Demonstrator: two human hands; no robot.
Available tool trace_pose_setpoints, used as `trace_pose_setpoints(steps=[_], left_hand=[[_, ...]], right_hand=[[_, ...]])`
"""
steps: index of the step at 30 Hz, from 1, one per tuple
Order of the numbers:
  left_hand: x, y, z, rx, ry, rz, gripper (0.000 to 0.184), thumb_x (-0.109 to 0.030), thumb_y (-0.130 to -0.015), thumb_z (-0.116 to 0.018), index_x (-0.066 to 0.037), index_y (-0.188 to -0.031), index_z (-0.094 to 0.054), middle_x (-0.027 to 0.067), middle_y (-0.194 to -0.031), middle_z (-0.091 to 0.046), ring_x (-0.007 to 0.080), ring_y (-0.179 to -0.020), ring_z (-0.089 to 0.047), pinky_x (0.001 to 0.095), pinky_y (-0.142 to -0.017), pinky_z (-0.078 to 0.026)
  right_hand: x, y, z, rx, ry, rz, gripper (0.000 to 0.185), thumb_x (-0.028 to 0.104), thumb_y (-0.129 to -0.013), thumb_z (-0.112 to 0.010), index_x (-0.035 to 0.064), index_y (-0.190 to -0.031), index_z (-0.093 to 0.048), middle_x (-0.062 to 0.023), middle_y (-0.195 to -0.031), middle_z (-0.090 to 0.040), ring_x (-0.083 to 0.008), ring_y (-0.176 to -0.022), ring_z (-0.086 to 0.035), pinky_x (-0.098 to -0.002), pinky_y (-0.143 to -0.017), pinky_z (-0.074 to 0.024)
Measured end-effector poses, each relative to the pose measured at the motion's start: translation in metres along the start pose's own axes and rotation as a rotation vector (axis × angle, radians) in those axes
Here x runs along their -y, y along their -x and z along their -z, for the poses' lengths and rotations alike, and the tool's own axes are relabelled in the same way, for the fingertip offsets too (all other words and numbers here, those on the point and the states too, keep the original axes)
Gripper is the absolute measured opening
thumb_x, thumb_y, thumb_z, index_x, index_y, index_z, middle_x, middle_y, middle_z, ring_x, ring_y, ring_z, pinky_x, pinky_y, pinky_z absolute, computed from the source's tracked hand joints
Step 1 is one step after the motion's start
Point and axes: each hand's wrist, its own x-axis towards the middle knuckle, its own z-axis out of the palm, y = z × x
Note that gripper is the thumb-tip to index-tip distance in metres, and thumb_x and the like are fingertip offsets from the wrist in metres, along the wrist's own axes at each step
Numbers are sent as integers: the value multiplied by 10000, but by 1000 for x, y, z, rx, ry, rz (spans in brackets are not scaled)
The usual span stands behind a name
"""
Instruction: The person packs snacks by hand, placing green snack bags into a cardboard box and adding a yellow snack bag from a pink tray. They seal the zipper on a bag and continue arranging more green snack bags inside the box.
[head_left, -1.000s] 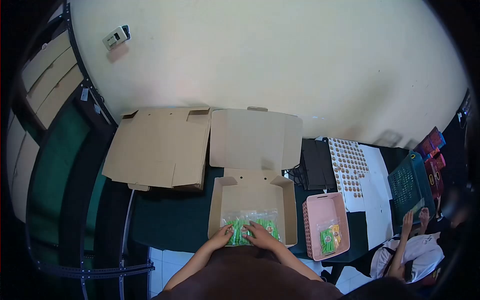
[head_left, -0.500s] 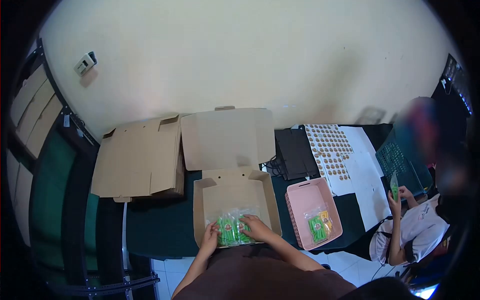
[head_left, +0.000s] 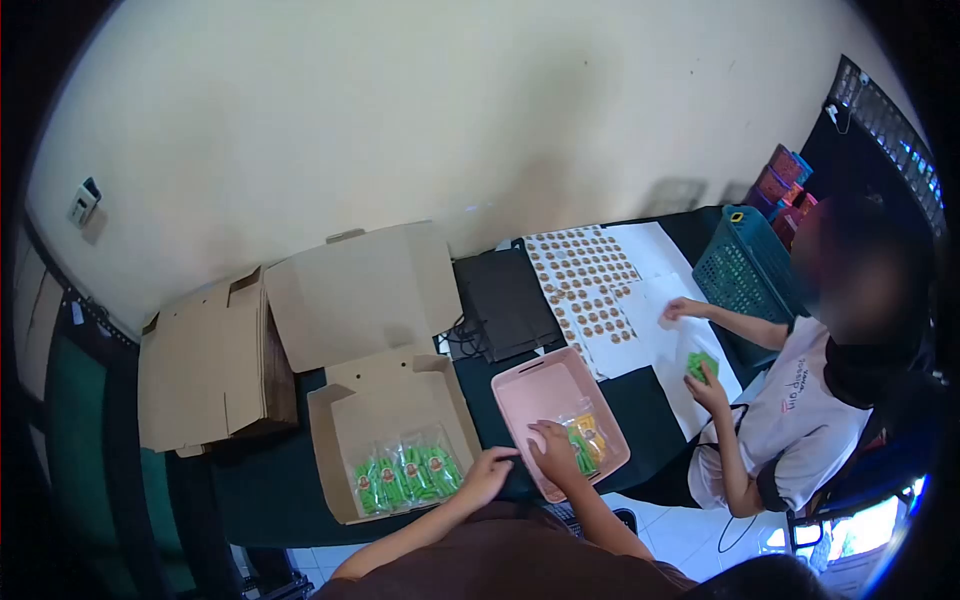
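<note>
My right hand (head_left: 553, 452) reaches into the pink basket (head_left: 517, 402), fingers apart, beside a clear bag of green sticks (head_left: 583, 450). A bag with yellow contents (head_left: 592, 432) lies against that bag's right side. My left hand (head_left: 487, 473) hovers by the basket's left rim, its fingers stretched out and nothing visible in them. To the left stands an open cardboard box (head_left: 391, 385), lid raised. Clear bags of green sticks (head_left: 411, 474) with round labels lie side by side along its front.
Folded cardboard boxes (head_left: 205, 365) are stacked at left. Behind the basket lie black flat items (head_left: 508, 305), a cable and sticker sheets (head_left: 585, 275). At right, a co-worker (head_left: 785, 400) holds a green-filled bag (head_left: 703, 366) near a dark green crate (head_left: 745, 265).
The view has turned right. Both my hands have left the bags in the cardboard box and moved right, the right one into the pink basket. The co-worker's hands have moved apart.
</note>
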Motion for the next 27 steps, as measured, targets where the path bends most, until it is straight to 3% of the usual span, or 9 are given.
trace_pose_setpoints(steps=[1, 3, 4, 8, 15, 16, 20, 23, 27], left_hand=[[12, -12, -20, 78, -96, -113, 263, -111, -859, -477, -18, -1103, -504, 68, -974, -564, 137, -892, -548, 287, -797, -453], [8, -23, -46, 343, 472, 508, 269, -137, -836, -527, -28, -1082, -509, 65, -947, -563, 151, -916, -554, 298, -799, -462], [16, -31, -56, 434, 491, 564, 287, -134, -843, -513, -34, -1109, -477, 89, -965, -558, 216, -961, -555, 343, -816, -478], [66, -64, -89, 410, 736, 805, 264, -75, -846, -482, -47, -1109, -477, 141, -1020, -562, 257, -909, -588, 411, -804, -512], [65, -87, -110, 260, 486, 833, 279, -97, -817, -491, -114, -1095, -509, 55, -1022, -542, 243, -909, -574, 390, -833, -494], [66, -90, -109, 240, 514, 858, 261, -108, -815, -488, -134, -1071, -533, 13, -971, -557, 208, -874, -579, 365, -812, -496], [44, -80, -88, 204, 578, 838, 264, -106, -821, -479, -140, -1074, -547, 4, -897, -570, 153, -821, -575, 318, -769, -498], [9, -64, -53, 307, 518, 473, 250, -142, -858, -463, -109, -1082, -571, 0, -907, -581, 94, -722, -525, 245, -722, -478], [-40, -38, 4, -29, 560, 53, 236, -111, -883, -447, -21, -1025, -613, 45, -1040, -604, 71, -712, -511, 205, -705, -449]], right_hand=[[-18, 9, 10, -22, 43, -77, 317, 152, -768, -591, 37, -1062, -562, -174, -1102, -525, -338, -1062, -465, -407, -916, -364], [-41, 31, 30, -58, 90, -165, 315, 137, -761, -590, 31, -1057, -558, -175, -1092, -529, -339, -1056, -469, -409, -907, -371], [-48, 43, 39, -76, 160, -218, 309, 129, -765, -582, 17, -1052, -549, -191, -1069, -532, -344, -1040, -478, -414, -898, -377], [-71, 77, 45, -76, 151, -360, 364, 140, -767, -577, -6, -1091, -500, -215, -1064, -521, -368, -1029, -476, -434, -913, -362], [-55, 73, 22, -107, 142, -398, 555, 202, -781, -590, -26, -1230, -356, -254, -1134, -462, -420, -1062, -436, -486, -932, -327], [-55, 71, 17, -173, 165, -409, 526, 176, -759, -624, -26, -1201, -423, -224, -1103, -517, -354, -1045, -488, -408, -900, -380], [-54, 53, 24, -59, -377, -488, 488, 197, -776, -633, -41, -1164, -456, -169, -1038, -568, -254, -948, -558, -336, -837, -425], [-48, 34, 31, 31, -493, -566, 417, 192, -814, -608, -37, -1140, -484, -99, -990, -590, -156, -899, -559, -272, -791, -435], [1, -1, 50, -119, -1023, -549, 302, 179, -862, -561, 2, -1104, -528, -49, -938, -581, -91, -842, -540, -230, -737, -427]])
